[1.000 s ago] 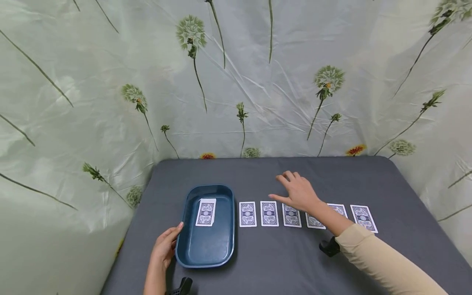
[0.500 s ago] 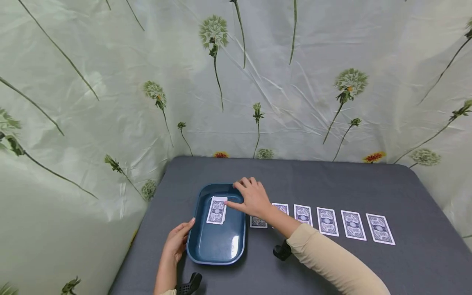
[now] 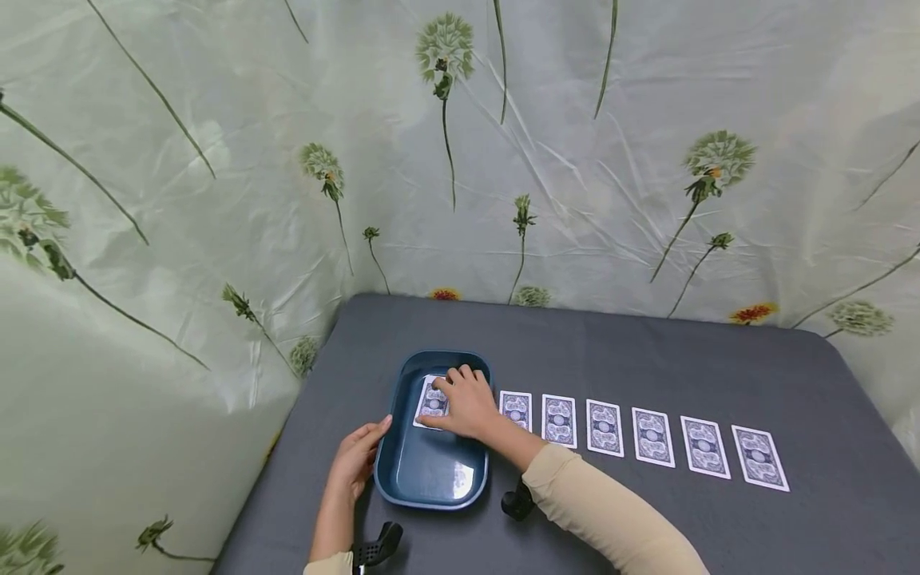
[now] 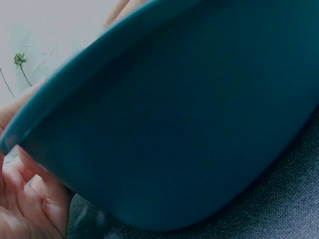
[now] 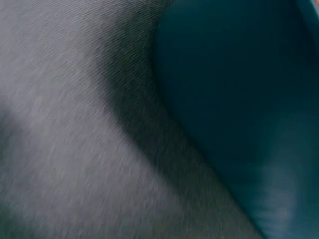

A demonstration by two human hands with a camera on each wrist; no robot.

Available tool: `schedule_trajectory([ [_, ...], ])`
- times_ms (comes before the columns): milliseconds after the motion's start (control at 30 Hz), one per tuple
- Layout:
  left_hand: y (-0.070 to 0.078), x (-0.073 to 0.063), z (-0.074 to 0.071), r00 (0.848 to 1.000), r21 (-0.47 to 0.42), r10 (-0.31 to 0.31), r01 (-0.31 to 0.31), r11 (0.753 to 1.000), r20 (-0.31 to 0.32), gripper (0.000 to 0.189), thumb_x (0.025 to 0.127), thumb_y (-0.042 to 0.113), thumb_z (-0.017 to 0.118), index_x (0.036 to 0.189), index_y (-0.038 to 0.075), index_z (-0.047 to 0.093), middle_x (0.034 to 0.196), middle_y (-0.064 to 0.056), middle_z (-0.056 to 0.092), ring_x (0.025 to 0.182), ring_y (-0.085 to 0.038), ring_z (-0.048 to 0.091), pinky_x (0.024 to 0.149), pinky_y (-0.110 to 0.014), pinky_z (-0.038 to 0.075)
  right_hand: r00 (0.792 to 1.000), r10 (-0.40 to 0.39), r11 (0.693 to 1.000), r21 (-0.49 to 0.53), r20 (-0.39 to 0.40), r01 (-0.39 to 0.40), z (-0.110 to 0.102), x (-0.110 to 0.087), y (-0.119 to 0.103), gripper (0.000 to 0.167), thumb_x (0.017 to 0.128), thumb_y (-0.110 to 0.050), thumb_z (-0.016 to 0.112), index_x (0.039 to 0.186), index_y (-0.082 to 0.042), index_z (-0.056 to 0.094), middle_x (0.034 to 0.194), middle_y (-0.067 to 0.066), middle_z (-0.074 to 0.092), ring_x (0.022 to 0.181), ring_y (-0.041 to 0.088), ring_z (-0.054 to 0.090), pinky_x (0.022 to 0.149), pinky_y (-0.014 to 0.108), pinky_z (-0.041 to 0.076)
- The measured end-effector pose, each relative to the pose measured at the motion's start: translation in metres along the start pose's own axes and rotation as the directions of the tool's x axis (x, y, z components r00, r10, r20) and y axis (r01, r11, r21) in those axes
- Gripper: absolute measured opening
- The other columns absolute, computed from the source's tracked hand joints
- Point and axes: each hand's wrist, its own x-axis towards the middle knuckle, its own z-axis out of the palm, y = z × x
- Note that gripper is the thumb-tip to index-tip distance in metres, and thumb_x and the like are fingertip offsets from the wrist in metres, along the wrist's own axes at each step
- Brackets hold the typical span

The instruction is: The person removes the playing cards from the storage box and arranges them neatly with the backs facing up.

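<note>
Dark grey cloth (image 3: 719,527) covers the table and runs on past both hands. Nearest the person, just below the left hand, a black device (image 3: 377,547) sits at the wrist. That left hand (image 3: 355,457) pinches the near-left rim of a blue tray (image 3: 424,475), thumb on top, probably to steady it while keeping clear of its inside. Across from that grip, the right hand (image 3: 467,406) comes in over the tray's right wall, thumb held wide of the fingers above a patterned card (image 3: 434,403); whether the tips touch it, or whether more cards lie beneath, I cannot tell. To the right of this hand, six cards (image 3: 605,428) lie back up in a line on the cloth, the first partly covered by the wrist. The gaps between them seem meant to keep each one separate. Farthest off, beyond both hands, hangs a floral curtain (image 3: 575,184).

Only the head view shows the cards. The left wrist view adds fingers folded beneath the rim, against the tray's outer wall; the right wrist view gives mostly outer wall, cloth and shadow.
</note>
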Motion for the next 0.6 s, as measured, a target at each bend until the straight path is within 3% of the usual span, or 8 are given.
schedule_trajectory([
  [400,-0.001,0.005,-0.001,1.0,-0.017,-0.006,0.006,1.0,-0.003,0.03,0.08,0.039,0.07,0.075,0.012,0.058,0.07,0.0,0.059,0.063,-0.014,0.057,0.058,-0.03,0.047,0.984,0.079,0.997,-0.034,0.16,-0.075,0.015,0.017,-0.006,0.08,0.067,-0.078,0.054,0.124,-0.022,0.054,0.107,0.005,0.053,0.098,0.021,0.045,0.082,0.038,0.038],
  [600,-0.003,0.006,-0.002,1.0,-0.023,-0.002,0.002,1.0,0.002,0.029,0.08,0.038,0.07,0.072,0.013,0.057,0.067,0.001,0.058,0.062,-0.014,0.055,0.057,-0.03,0.046,0.982,0.092,0.996,-0.002,0.162,-0.093,0.019,0.022,-0.006,0.087,0.059,-0.077,0.062,0.127,-0.022,0.052,0.108,0.005,0.05,0.097,0.02,0.043,0.082,0.038,0.037],
])
